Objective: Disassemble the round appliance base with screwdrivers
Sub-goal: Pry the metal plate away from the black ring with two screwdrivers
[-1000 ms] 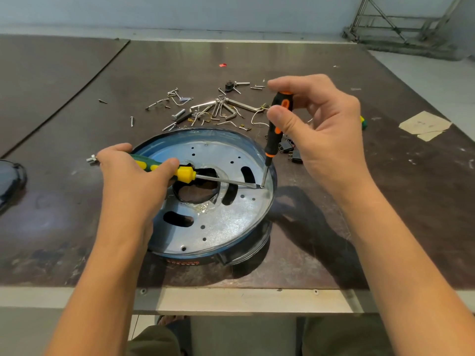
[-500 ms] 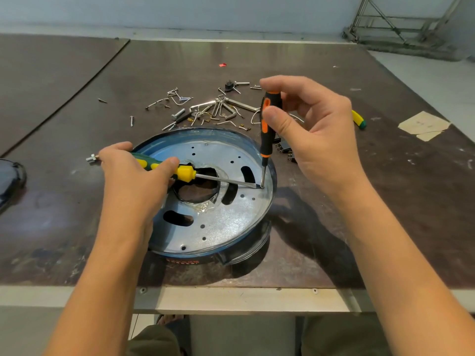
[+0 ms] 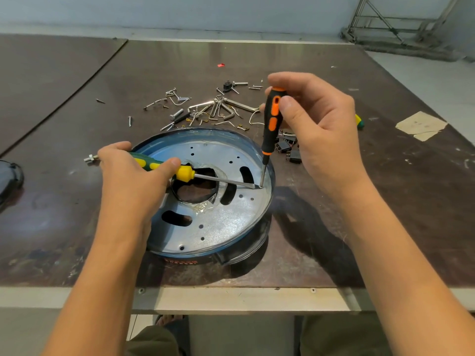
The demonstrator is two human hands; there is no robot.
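The round appliance base (image 3: 226,222) lies near the table's front edge, a silver metal plate with slots and a central hole inside a blue rim. My left hand (image 3: 131,181) grips a green and yellow screwdriver (image 3: 180,172) laid almost flat across the plate, its blade reaching the right rim. My right hand (image 3: 316,124) pinches the top of a black and orange screwdriver (image 3: 271,122) held nearly upright. Both tips meet at one spot by the plate's right edge (image 3: 261,186).
Loose screws, hex keys and metal clips (image 3: 205,109) are scattered behind the base. Small black parts (image 3: 289,149) lie to its right. A bolt (image 3: 90,158) sits left of my left hand, a dark object (image 3: 9,179) at the left edge, paper scraps (image 3: 420,124) at right.
My right hand has tipped the black and orange screwdriver from leaning right to nearly upright, its tip staying in place. My left hand and its screwdriver have not moved.
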